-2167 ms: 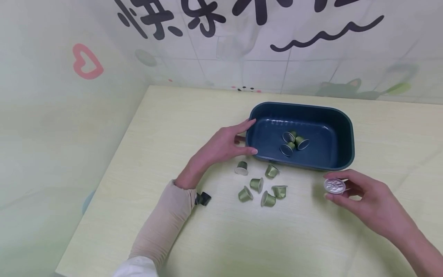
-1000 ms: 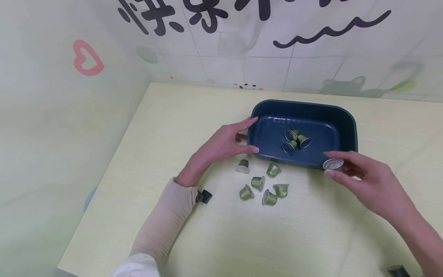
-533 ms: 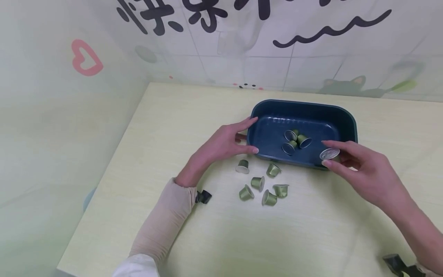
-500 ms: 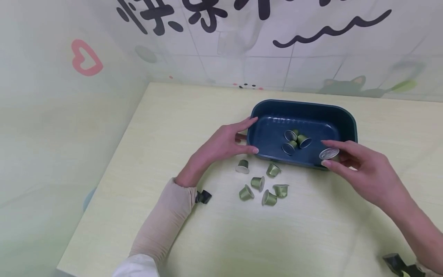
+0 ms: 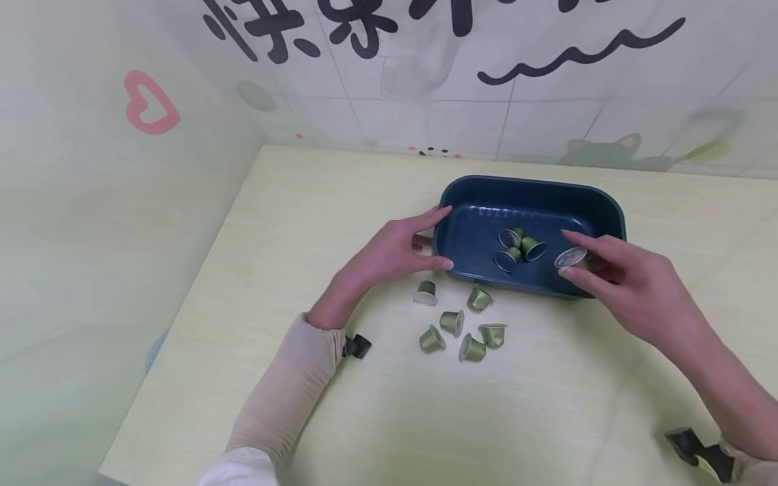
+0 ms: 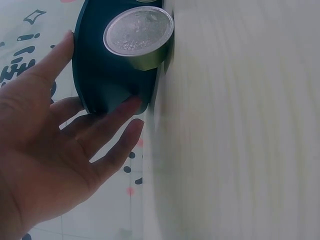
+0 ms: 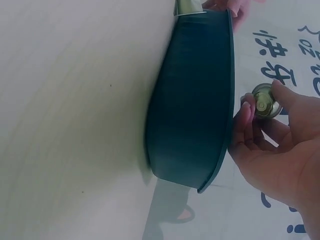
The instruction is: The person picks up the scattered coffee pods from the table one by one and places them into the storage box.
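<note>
A dark blue rectangular bin [image 5: 477, 226] stands on the table. My left hand [image 5: 394, 253] holds its left end, thumb at the near corner and index finger at the far corner. My right hand [image 5: 641, 287] pinches a green coffee capsule [image 5: 570, 257] between thumb and fingers, foil lid facing up toward the head camera. In the head view this capsule overlaps the right part of the bin; in the right wrist view the capsule [image 7: 265, 101] is beside the rim. Three coffee capsules [image 5: 533, 248] lie together inside the bin.
Several more green capsules [image 5: 452, 322] lie scattered on the pale table [image 5: 340, 189] in front of the bin, close to my left forearm. A white wall [image 5: 462, 121] with black lettering rises behind the table. Black devices are strapped at both wrists.
My right hand has carried the capsule from in front of the bin's near right corner up and leftward over the bin. My left hand keeps its hold on the bin.
</note>
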The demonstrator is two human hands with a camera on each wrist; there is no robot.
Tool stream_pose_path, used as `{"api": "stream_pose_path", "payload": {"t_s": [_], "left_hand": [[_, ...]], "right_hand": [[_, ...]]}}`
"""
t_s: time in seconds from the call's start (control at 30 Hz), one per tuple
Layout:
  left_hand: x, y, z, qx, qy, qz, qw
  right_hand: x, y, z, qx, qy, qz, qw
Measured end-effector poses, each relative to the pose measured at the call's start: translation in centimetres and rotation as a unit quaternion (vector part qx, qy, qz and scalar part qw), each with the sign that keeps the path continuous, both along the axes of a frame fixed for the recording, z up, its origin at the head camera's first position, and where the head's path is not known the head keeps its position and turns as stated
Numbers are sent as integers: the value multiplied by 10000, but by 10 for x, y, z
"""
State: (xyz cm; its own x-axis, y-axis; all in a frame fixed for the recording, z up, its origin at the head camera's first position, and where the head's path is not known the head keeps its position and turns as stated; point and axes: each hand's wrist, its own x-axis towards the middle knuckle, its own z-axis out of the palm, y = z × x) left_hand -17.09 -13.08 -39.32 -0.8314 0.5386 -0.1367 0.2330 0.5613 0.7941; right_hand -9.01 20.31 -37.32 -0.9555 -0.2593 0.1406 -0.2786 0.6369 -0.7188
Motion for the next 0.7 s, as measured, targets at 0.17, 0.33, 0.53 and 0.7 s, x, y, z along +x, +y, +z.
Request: {"api": "stream_pose_path", "payload": {"t_s": [0.17, 0.33, 0.53, 0.7], "left_hand": [[0, -1, 0, 30, -35, 6, 10000], [-1, -1, -1, 52, -34, 1, 10000], [0, -1, -1, 24, -17, -5, 10000], [-1, -1, -1, -6, -26, -42, 10000]], "right_hand": [[-3, -2, -1, 183, 234, 53, 9995], [-5, -3, -2, 331, 472, -49, 9983], [-10, -5, -1, 551, 427, -32, 9976], [-12, -7, -2, 615, 212, -186, 9977]]}}
